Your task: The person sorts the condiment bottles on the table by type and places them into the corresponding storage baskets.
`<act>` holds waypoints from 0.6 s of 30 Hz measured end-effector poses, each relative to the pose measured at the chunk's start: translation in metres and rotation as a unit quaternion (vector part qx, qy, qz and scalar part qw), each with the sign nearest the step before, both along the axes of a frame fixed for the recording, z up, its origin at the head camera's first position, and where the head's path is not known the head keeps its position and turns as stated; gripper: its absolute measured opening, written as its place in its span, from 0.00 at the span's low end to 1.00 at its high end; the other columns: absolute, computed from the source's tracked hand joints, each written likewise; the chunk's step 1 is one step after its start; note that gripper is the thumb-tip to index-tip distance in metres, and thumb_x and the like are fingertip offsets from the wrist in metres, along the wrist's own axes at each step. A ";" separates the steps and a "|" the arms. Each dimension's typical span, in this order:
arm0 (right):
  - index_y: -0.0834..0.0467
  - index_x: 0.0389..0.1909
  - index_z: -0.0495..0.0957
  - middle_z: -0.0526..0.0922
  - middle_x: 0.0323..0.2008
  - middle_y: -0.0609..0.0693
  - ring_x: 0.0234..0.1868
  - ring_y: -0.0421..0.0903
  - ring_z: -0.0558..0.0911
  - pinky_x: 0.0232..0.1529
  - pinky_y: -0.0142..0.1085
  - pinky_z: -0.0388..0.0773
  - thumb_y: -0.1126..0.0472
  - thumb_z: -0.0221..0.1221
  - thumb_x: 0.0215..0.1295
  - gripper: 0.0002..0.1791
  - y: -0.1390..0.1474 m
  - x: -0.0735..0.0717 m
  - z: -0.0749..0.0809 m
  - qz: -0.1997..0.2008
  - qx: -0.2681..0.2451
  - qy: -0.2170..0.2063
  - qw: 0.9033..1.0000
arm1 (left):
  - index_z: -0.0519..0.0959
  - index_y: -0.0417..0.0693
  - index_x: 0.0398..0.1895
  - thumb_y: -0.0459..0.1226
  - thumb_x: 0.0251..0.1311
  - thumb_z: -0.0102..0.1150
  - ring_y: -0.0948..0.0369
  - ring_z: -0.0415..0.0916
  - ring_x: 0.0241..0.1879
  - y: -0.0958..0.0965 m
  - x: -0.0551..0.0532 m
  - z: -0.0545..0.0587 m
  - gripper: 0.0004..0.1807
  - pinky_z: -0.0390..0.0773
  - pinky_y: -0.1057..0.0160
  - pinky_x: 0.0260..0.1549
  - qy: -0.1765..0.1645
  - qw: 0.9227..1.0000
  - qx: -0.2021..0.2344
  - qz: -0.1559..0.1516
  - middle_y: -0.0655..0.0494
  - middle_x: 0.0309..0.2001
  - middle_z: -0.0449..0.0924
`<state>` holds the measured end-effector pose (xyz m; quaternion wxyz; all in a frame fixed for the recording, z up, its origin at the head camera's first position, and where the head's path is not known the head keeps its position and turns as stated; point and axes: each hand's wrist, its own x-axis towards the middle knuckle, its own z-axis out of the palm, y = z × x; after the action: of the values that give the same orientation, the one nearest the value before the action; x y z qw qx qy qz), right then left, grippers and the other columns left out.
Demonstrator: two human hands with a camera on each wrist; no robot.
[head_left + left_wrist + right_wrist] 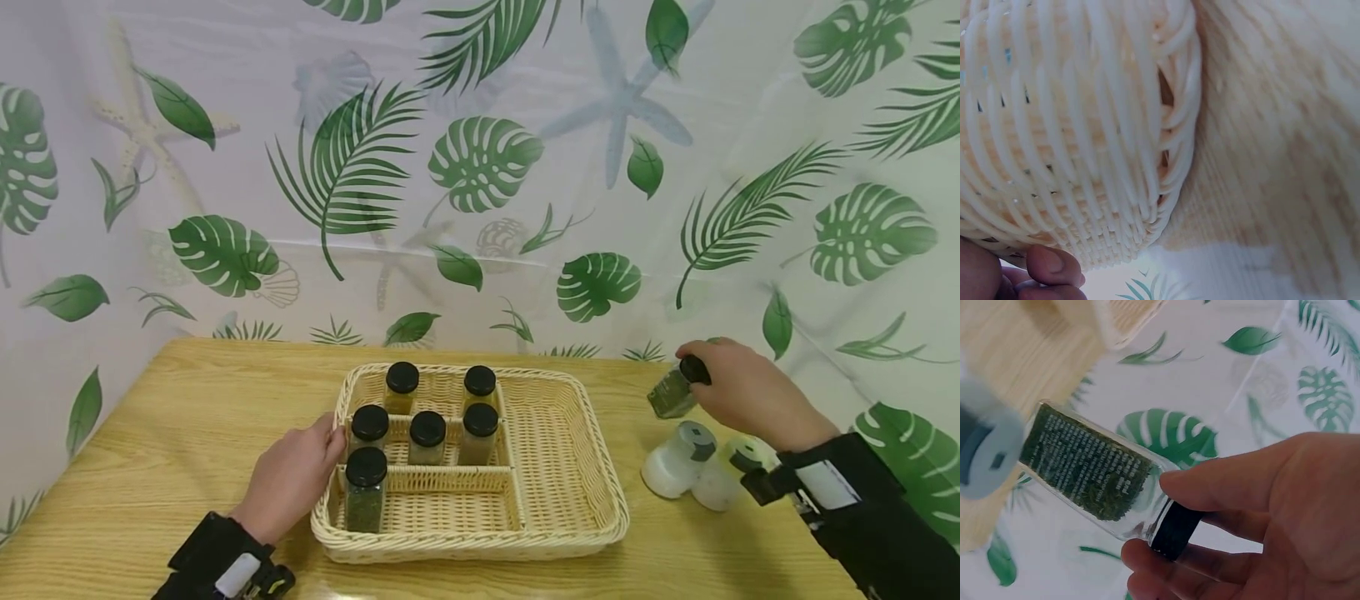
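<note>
My right hand [738,392] pinches a glass spice jar [671,395] by its black lid, thumb on one side and fingers on the other. The jar hangs tilted at the right of the table. White print and dried green herbs show through its glass in the right wrist view [1088,465]. With thumb and fingers, my left hand [296,475] grips the left rim of a wicker basket [558,450]. Several black-lidded spice jars stand in the basket's left compartments, among them a front jar of dark green herbs [365,496].
Two white shaker bottles with grey flip caps stand right of the basket, one nearer it [667,471] and one beneath my right wrist [716,486]. A leaf-printed cloth [480,275] hangs behind the wooden table [187,417]. Wicker dividers [442,479] split the basket's left part.
</note>
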<state>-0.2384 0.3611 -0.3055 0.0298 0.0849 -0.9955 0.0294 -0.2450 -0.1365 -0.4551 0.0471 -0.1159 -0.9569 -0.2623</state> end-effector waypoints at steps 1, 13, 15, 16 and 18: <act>0.69 0.62 0.74 0.79 0.51 0.69 0.43 0.57 0.80 0.37 0.47 0.77 0.67 0.59 0.63 0.25 -0.004 0.002 0.002 0.003 0.000 0.001 1.000 | 0.71 0.48 0.32 0.42 0.79 0.40 0.61 0.62 0.14 0.000 0.000 0.000 0.16 0.59 0.63 0.17 0.000 1.000 0.001 0.000 0.56 0.16 0.64; 0.61 0.62 0.75 0.79 0.45 0.60 0.38 0.50 0.79 0.35 0.41 0.77 0.62 0.63 0.64 0.25 -0.056 0.024 0.018 0.036 -0.024 -0.004 0.999 | 0.73 0.47 0.35 0.44 0.80 0.39 0.61 0.64 0.15 -0.001 -0.001 -0.001 0.16 0.61 0.61 0.18 -0.010 1.000 -0.001 0.005 0.56 0.17 0.66; 0.61 0.62 0.75 0.80 0.46 0.60 0.38 0.49 0.79 0.35 0.41 0.77 0.62 0.64 0.64 0.25 -0.063 0.028 0.019 0.042 -0.033 -0.006 0.999 | 0.74 0.47 0.36 0.44 0.80 0.39 0.61 0.65 0.15 0.000 -0.001 0.000 0.16 0.62 0.62 0.19 -0.014 1.000 0.000 0.006 0.56 0.17 0.66; 0.61 0.62 0.76 0.80 0.45 0.59 0.38 0.48 0.79 0.35 0.41 0.78 0.61 0.64 0.64 0.25 -0.066 0.030 0.019 0.049 -0.037 -0.003 0.998 | 0.74 0.47 0.36 0.44 0.80 0.40 0.61 0.65 0.16 0.001 -0.001 0.000 0.16 0.62 0.62 0.19 -0.014 1.000 0.000 0.006 0.57 0.17 0.66; 0.60 0.61 0.77 0.81 0.46 0.58 0.37 0.47 0.79 0.34 0.40 0.78 0.61 0.65 0.63 0.25 -0.072 0.034 0.019 0.062 -0.045 0.004 0.997 | 0.74 0.47 0.36 0.44 0.79 0.40 0.61 0.65 0.16 0.002 -0.001 0.001 0.16 0.62 0.62 0.19 -0.014 1.000 0.001 0.007 0.57 0.17 0.66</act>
<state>-0.2046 0.2886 -0.2866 0.0356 0.1451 -0.9859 0.0756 -0.2463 -0.1348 -0.4543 0.0358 -0.1059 -0.9578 -0.2648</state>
